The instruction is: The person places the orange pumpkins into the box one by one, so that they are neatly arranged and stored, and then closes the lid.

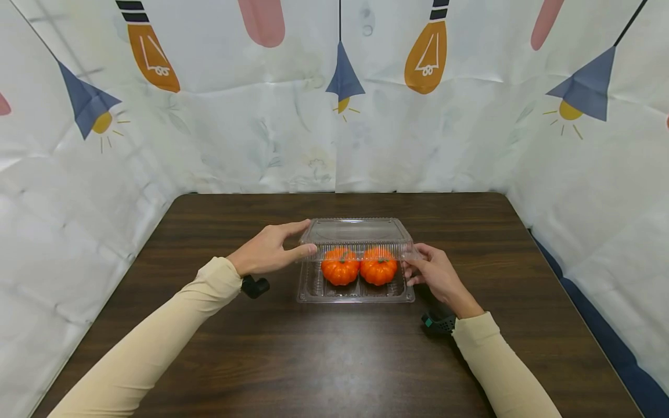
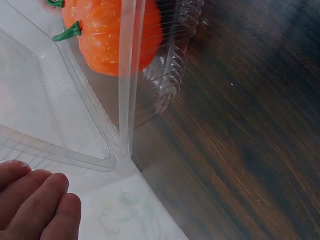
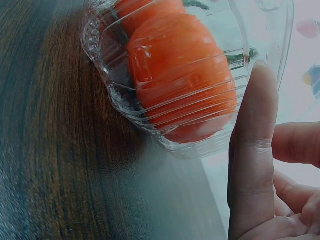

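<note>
A clear plastic clamshell container (image 1: 355, 299) stands on the table with two orange toy pumpkins (image 1: 341, 268) side by side in its base. Its hinged lid (image 1: 358, 231) is partly raised and slants over the pumpkins. My left hand (image 1: 272, 248) is at the lid's left side, thumb and fingers stretched out; the left wrist view shows its fingertips (image 2: 60, 200) beside the lid edge. At the right front corner of the lid, my right hand (image 1: 436, 274) pinches the plastic rim with bent fingers. One straight finger (image 3: 255, 135) lies along the container's side in the right wrist view.
The dark wood-grain table (image 1: 334, 360) extends around the container on all sides. White printed cloth (image 1: 235, 139) hangs behind and beside the table. Each wrist carries a small dark device (image 1: 255, 287); both sleeves are pale yellow.
</note>
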`<state>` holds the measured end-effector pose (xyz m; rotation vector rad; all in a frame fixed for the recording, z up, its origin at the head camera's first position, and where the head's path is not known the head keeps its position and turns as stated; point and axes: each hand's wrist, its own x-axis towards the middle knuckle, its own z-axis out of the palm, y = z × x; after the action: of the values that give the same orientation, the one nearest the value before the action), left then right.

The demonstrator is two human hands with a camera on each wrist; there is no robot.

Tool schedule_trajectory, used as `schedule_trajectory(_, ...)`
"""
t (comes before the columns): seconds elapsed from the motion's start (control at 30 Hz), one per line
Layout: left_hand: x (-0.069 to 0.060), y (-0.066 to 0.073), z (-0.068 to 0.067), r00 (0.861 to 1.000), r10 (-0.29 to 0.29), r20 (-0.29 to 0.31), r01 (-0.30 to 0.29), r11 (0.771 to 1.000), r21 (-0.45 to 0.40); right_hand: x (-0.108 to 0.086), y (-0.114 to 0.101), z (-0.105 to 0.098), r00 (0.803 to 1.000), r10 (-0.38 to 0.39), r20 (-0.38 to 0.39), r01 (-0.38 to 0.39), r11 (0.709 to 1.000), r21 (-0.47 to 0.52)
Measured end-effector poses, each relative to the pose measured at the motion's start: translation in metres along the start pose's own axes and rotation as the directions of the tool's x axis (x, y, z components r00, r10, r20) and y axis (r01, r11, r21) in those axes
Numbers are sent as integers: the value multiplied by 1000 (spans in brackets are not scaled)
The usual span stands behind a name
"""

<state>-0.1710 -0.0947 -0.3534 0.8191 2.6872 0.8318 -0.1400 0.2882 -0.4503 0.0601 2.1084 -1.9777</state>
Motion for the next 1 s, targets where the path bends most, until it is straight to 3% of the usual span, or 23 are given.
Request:
schedule_trajectory(0.4,-6,0,7,999,47,11,-47,995,82,-1,0,-3,1000,-1,21,1,1000,-6)
schedule_trajectory(1.0,-12,-3,20,997,70,40,-77,976,205,-3,0,-5,1000,3,29,-2,999,-34)
